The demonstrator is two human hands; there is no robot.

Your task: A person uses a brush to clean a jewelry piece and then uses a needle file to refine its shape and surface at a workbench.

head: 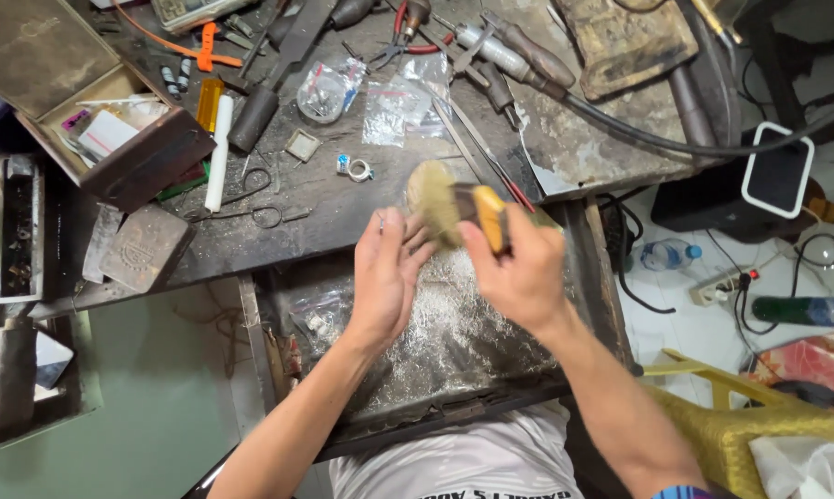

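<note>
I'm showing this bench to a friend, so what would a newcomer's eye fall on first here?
First the two hands at the centre: the right hand grips a brush with a yellow handle, its bristles against the left hand. Beneath them lies an open drawer heaped with glittering silvery filings. Behind, the worn bench is strewn with tools, and a ring sits just above the hands.

Clear plastic bags (371, 97) on bench (crumpled); open box (126, 134) left.
</note>
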